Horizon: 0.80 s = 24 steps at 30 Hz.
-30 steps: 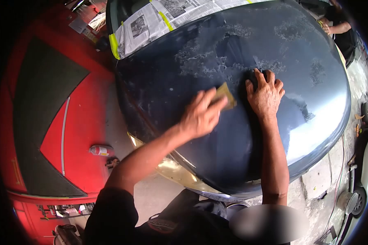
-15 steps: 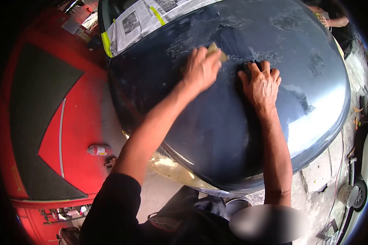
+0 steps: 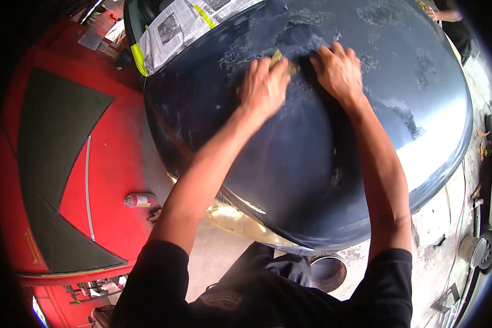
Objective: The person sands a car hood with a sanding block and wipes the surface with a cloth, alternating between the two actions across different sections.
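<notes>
Yellowish pad (image 3: pixel 277 57) sits on dark hood (image 3: pixel 290 164), held under left hand's (image 3: pixel 264 87) fingers. Right hand (image 3: pixel 340 71) is near, fingers bent, slightly spread; can't tell if gripping anything. Farther off, newspaper (image 3: pixel 172 34) lies with yellow tape (image 3: pixel 139 59).

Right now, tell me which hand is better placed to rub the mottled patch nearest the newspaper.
Probably the left hand: it grips the yellow pad beside that mottled patch, while the right hand sits farther off on the dark hood.
</notes>
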Each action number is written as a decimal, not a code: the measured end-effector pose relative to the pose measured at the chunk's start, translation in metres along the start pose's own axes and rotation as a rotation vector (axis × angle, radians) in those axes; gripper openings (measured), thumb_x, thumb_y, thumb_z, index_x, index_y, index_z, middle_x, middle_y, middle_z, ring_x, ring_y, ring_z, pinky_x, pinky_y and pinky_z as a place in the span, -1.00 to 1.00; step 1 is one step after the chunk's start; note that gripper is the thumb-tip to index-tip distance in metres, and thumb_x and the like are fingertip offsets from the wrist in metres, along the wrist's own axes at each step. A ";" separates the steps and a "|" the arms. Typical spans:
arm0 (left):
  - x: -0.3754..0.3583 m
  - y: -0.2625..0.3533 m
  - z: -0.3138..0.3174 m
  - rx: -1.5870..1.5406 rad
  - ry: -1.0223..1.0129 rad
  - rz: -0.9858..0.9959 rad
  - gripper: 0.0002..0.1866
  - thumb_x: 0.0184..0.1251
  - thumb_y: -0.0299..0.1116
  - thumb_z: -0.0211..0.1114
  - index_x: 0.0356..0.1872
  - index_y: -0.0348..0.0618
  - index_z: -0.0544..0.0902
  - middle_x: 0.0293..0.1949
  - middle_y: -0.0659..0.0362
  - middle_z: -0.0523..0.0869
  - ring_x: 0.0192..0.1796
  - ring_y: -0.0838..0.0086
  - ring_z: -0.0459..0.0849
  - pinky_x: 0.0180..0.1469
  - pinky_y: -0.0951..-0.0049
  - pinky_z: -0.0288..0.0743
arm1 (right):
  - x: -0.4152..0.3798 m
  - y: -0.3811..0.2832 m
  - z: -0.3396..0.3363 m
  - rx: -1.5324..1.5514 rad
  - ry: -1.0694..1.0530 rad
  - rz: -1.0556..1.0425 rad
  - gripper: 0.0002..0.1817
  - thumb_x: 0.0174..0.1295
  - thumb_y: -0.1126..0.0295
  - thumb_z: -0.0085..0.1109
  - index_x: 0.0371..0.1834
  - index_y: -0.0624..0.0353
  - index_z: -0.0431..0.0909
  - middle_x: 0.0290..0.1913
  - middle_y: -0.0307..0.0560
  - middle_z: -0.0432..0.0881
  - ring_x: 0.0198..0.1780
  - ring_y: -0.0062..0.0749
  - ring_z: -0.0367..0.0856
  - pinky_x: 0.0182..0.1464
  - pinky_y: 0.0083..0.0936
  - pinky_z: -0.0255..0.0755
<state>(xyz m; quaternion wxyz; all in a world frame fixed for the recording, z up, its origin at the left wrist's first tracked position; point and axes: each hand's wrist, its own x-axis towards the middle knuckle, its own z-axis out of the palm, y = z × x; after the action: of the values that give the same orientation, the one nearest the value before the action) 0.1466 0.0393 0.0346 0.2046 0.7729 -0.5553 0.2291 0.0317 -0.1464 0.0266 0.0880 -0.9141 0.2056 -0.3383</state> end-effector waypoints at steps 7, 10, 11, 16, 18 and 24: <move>-0.053 0.028 -0.044 -0.011 -0.153 0.076 -0.54 0.44 -0.28 0.44 0.32 -0.09 0.70 0.13 -0.06 0.65 0.07 -0.03 0.62 0.13 0.01 0.61 | -0.050 0.008 -0.030 -0.095 0.030 0.093 -0.75 0.40 0.12 0.39 0.00 -0.04 0.74 0.07 -0.05 0.65 0.09 0.11 0.61 0.11 0.08 0.49; 0.010 -0.016 -0.001 0.019 -0.033 0.047 -0.59 0.42 -0.25 0.47 0.24 -0.07 0.77 -0.03 0.00 0.69 0.04 -0.01 0.66 0.08 0.05 0.64 | -0.050 0.009 -0.031 -0.103 0.047 0.092 -0.75 0.40 0.12 0.39 -0.01 -0.04 0.74 0.06 -0.06 0.65 0.08 0.10 0.61 0.11 0.07 0.49; 0.027 -0.023 0.007 0.058 -0.024 0.009 -0.62 0.44 -0.24 0.46 0.22 -0.04 0.78 -0.04 0.00 0.69 0.04 -0.01 0.66 0.09 0.05 0.64 | -0.052 0.008 -0.031 -0.097 0.048 0.093 -0.75 0.40 0.12 0.39 -0.01 -0.04 0.74 0.05 -0.06 0.65 0.08 0.10 0.62 0.10 0.07 0.49; -0.013 0.008 -0.010 0.102 -0.004 0.027 -0.57 0.44 -0.27 0.44 0.26 -0.19 0.72 0.01 -0.06 0.67 0.07 -0.06 0.64 0.09 0.02 0.62 | -0.051 0.010 -0.033 -0.082 0.059 0.082 -0.74 0.39 0.10 0.40 -0.01 -0.03 0.75 0.05 -0.07 0.66 0.07 0.10 0.62 0.09 0.08 0.51; -0.057 0.033 -0.037 0.042 -0.110 0.033 -0.51 0.41 -0.30 0.47 0.32 -0.17 0.69 0.11 -0.08 0.67 0.10 -0.06 0.62 0.17 0.02 0.62 | -0.052 0.008 -0.034 -0.073 0.046 0.105 -0.74 0.38 0.10 0.40 -0.01 -0.04 0.75 0.05 -0.08 0.66 0.07 0.10 0.62 0.08 0.09 0.52; 0.026 -0.026 0.005 0.061 -0.030 0.001 -0.62 0.43 -0.26 0.45 0.20 -0.13 0.77 -0.02 -0.02 0.72 0.05 -0.02 0.67 0.10 0.02 0.63 | -0.053 0.009 -0.031 -0.075 0.067 0.094 -0.73 0.38 0.10 0.41 0.01 -0.05 0.76 0.05 -0.08 0.66 0.06 0.09 0.62 0.08 0.10 0.53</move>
<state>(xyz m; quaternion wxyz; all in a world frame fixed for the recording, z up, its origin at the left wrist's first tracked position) 0.1797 0.0245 0.0445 0.1724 0.7819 -0.5514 0.2343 -0.0277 -0.1326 0.0165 0.0627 -0.8943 0.2635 -0.3562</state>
